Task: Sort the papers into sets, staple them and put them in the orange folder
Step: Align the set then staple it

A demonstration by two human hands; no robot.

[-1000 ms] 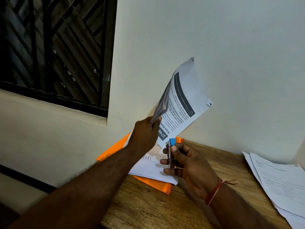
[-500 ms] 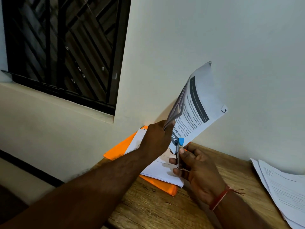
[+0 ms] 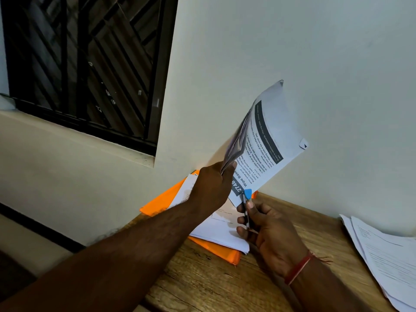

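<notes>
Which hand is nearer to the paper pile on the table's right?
Right: the right hand, gripping the stapler, is left of the pile; the left hand, holding the sheets, is farther left.

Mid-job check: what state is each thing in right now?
Left hand: grips the paper set.
Paper set: raised, curling, off the table.
Right hand: grips the stapler.
Stapler: at the set's lower corner; squeeze unclear.
Orange folder: flat on table, sheets lying on it.
Loose papers: piled at table's right.

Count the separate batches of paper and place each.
3: one set held up in the left hand; one stack on the orange folder; one loose pile on the table, far right. Others may be hidden.
</notes>
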